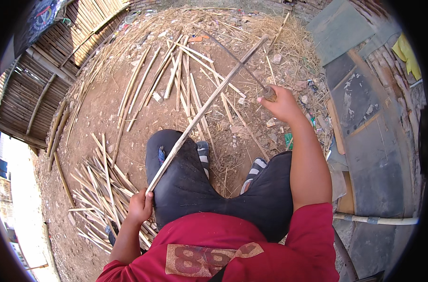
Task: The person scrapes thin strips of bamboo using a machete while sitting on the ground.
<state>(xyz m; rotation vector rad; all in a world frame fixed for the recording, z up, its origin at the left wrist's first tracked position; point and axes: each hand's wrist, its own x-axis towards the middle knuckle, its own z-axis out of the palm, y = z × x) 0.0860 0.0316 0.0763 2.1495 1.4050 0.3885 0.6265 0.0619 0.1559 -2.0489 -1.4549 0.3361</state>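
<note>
My left hand [139, 206] grips the near end of a long split bamboo strip [209, 103] that rests across my left knee [169, 150] and slants up to the far right. My right hand [281, 103] holds the wooden handle of a long thin blade [235, 58], which crosses the strip near its far end. I am seated, with dark trousers and striped sandals [254, 171] on the dirt.
A heap of split bamboo strips [99, 197] lies at my left. More long strips [176, 75] are scattered ahead on the dirt, with straw [280, 33] beyond. A bamboo fence [44, 80] runs at the left; boards and dark sheets [369, 141] lie at the right.
</note>
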